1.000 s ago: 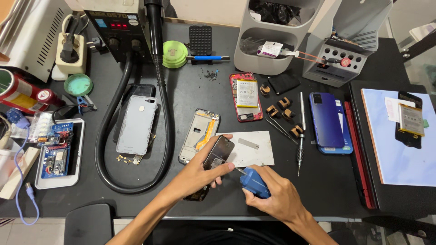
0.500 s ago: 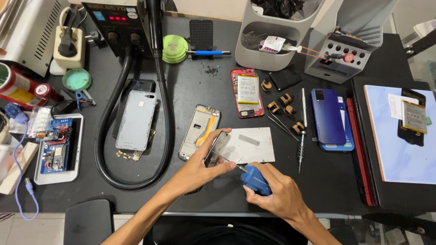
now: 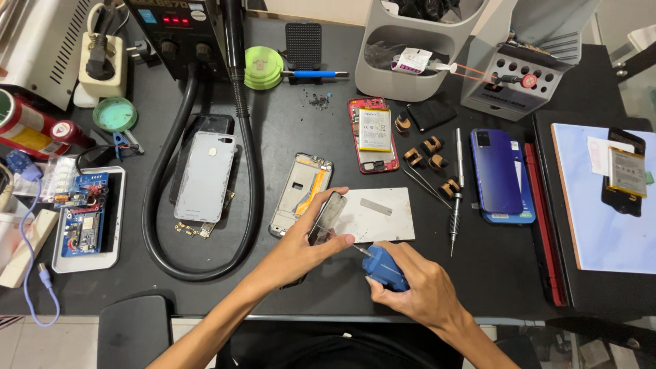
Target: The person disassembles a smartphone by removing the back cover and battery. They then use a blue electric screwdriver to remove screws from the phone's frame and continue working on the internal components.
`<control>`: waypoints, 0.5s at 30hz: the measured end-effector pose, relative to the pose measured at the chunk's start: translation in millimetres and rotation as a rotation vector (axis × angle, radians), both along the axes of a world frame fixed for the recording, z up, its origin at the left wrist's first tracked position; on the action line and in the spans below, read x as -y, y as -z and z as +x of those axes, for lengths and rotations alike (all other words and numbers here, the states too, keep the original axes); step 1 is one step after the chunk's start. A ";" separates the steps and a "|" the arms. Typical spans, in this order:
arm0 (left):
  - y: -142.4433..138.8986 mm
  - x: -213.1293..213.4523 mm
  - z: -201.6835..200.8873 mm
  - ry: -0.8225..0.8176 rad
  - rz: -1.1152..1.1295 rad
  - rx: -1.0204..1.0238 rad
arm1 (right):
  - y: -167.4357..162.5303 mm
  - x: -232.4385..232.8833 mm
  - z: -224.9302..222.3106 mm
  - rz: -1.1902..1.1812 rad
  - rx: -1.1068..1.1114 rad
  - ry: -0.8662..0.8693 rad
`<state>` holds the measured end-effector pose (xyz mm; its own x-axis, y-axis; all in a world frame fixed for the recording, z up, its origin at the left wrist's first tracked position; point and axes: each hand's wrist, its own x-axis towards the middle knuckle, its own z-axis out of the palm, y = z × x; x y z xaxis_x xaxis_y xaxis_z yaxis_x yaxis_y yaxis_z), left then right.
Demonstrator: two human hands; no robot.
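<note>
Left hand (image 3: 301, 249) is closed around a dark phone part (image 3: 326, 217), thumb and fingers pinching its edges. It's tilted up on its long edge off the black work mat (image 3: 287, 150), upper end near the fingertips, lower end hidden behind the palm. Can't tell whether it's a frame, screen or back cover (glare on the face, hand over the rest).

Right hand (image 3: 417, 287) is wrapped shut on a blue-handled screwdriver (image 3: 384, 268). Its thin metal tip points up-left and reaches the lower edge of the phone part just beside the left thumb. Whether the tip actually touches is too small to resolve. Most of the handle is buried in the fist.

The part sits over the left edge of a flat metal plate (image 3: 379, 213), which lies just beyond both hands. Just left of it: an empty phone mid-frame (image 3: 301, 195) with an orange flex strip, flat on the mat. Further up, an opened red phone (image 3: 372, 133) with its battery showing. Right of the plate: a slim precision driver (image 3: 456, 184), tweezers, then a blue phone (image 3: 499, 172).

Left side: grey back cover (image 3: 205, 174) inside the loop of a black hose (image 3: 154, 225). Both forearms are cut off at the bottom edge.
</note>
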<state>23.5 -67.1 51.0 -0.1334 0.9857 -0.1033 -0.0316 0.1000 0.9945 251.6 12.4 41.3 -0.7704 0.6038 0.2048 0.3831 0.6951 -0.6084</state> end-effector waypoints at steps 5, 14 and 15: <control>-1.1 -0.2 -1.2 0.005 -0.020 -0.039 | 2.7 -1.3 0.1 -0.033 0.018 -0.007; 11.5 -5.4 -3.6 0.010 -0.218 0.212 | -1.1 0.6 -0.6 0.005 0.018 0.005; 14.0 -6.2 -4.4 0.007 -0.225 0.315 | -1.5 1.1 -0.2 -0.002 0.027 0.012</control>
<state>19.1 -60.9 37.0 -0.0541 0.9346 -0.3515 -0.3303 0.3155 0.8896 251.4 11.3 42.8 -0.7686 0.6132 0.1824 0.4077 0.6892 -0.5990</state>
